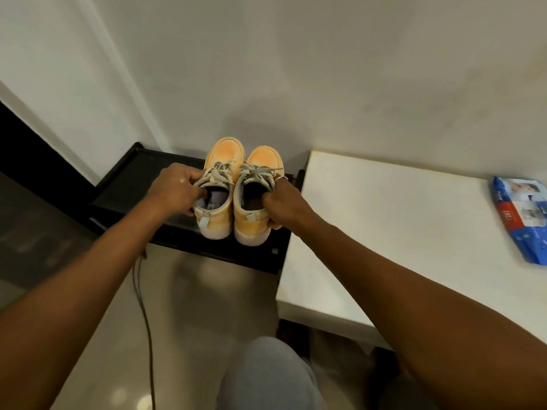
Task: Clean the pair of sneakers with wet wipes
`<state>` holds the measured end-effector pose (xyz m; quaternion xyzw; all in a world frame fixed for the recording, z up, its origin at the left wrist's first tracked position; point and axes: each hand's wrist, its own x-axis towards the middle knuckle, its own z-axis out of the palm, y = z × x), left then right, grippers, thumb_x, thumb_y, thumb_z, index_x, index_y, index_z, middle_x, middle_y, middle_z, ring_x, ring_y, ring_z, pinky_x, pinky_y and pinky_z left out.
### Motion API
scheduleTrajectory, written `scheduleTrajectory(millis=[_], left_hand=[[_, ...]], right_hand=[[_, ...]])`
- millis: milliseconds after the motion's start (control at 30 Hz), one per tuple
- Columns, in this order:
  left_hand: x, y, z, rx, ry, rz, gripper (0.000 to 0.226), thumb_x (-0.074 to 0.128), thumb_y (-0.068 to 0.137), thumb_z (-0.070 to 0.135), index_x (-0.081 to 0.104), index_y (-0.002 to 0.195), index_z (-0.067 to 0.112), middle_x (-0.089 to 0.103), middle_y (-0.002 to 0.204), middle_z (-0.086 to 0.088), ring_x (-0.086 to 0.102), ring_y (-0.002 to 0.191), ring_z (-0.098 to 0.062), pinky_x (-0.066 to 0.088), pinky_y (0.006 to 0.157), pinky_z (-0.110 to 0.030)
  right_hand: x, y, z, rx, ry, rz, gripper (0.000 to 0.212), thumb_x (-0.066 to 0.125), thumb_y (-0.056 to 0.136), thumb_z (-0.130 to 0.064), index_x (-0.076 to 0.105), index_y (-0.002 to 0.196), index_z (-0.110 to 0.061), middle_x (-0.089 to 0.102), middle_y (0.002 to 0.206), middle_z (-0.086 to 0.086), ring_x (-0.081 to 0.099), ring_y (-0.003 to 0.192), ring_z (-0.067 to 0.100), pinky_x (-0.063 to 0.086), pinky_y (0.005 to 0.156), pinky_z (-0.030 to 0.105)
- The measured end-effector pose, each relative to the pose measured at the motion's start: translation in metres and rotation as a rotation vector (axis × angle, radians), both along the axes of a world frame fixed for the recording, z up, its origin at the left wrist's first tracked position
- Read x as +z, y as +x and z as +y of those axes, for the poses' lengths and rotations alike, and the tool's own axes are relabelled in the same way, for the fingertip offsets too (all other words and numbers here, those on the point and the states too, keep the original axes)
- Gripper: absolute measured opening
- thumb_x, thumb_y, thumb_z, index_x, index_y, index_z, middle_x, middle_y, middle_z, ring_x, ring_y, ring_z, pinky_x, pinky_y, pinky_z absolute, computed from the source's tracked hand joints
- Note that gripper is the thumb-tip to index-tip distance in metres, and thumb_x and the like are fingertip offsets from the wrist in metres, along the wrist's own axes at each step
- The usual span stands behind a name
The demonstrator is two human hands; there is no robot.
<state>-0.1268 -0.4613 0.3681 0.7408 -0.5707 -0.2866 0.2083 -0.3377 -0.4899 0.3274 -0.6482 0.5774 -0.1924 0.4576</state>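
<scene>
- The left hand grips the left sneaker by its collar; the right hand grips the right sneaker.
- A black shoe rack sits beneath them; the wet-wipes pack lies on the white table, well apart.

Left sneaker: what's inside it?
A bluish insole shows in the left sneaker, whose collar the left hand grips. The toe end is hidden under the laces.

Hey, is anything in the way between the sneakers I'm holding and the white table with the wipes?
Nothing visible. The left hand and right hand hold the sneakers over the black rack; the white table stands just right of it, with the wipes pack at its far side.
</scene>
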Motion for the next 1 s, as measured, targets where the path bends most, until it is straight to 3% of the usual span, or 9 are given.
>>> scheduleTrajectory(millis=[167, 433, 733, 867, 1000], left_hand=[[-0.021, 0.031, -0.012, 0.031, 0.005, -0.008, 0.030, 0.063, 0.087, 0.004, 0.075, 0.102, 0.027, 0.072, 0.083, -0.002, 0.071, 0.071, -0.021, 0.061, 0.056, -0.034], [-0.058, 0.055, -0.024, 0.042, 0.022, 0.001, 0.034, 0.061, 0.088, 0.003, 0.073, 0.106, 0.028, 0.072, 0.088, -0.002, 0.070, 0.073, -0.020, 0.061, 0.058, -0.037], [-0.077, 0.070, -0.039, -0.012, 0.038, -0.111, 0.036, 0.062, 0.087, 0.007, 0.071, 0.109, 0.034, 0.070, 0.081, 0.000, 0.070, 0.066, -0.020, 0.061, 0.058, -0.040], [-0.076, 0.068, -0.041, -0.030, 0.040, -0.133, 0.032, 0.064, 0.087, 0.009, 0.071, 0.107, 0.033, 0.069, 0.080, 0.002, 0.069, 0.069, -0.018, 0.061, 0.062, -0.040], [-0.070, 0.063, -0.037, -0.034, 0.100, -0.085, 0.017, 0.065, 0.088, 0.018, 0.071, 0.098, 0.030, 0.069, 0.082, -0.001, 0.069, 0.073, -0.020, 0.061, 0.066, -0.041]], right_hand=[[-0.024, 0.035, -0.009, 0.018, -0.025, 0.046, 0.038, 0.045, 0.096, -0.018, 0.040, 0.133, -0.013, 0.059, 0.095, 0.005, 0.065, 0.078, 0.025, 0.060, 0.074, 0.044], [-0.051, 0.055, -0.017, -0.008, -0.021, 0.099, 0.038, 0.047, 0.096, -0.018, 0.040, 0.133, -0.010, 0.058, 0.098, 0.005, 0.060, 0.080, 0.019, 0.059, 0.077, 0.040], [-0.061, 0.059, -0.022, -0.006, -0.003, 0.131, 0.029, 0.048, 0.098, -0.022, 0.045, 0.124, -0.010, 0.055, 0.092, 0.002, 0.060, 0.080, 0.019, 0.058, 0.075, 0.034], [-0.059, 0.057, -0.023, 0.008, 0.020, 0.113, 0.032, 0.048, 0.098, -0.027, 0.044, 0.126, -0.011, 0.060, 0.101, 0.006, 0.064, 0.083, 0.021, 0.060, 0.077, 0.035], [-0.059, 0.050, -0.020, 0.011, 0.079, 0.119, 0.040, 0.048, 0.098, -0.040, 0.041, 0.129, -0.015, 0.063, 0.100, 0.007, 0.069, 0.073, 0.023, 0.062, 0.064, 0.031]])
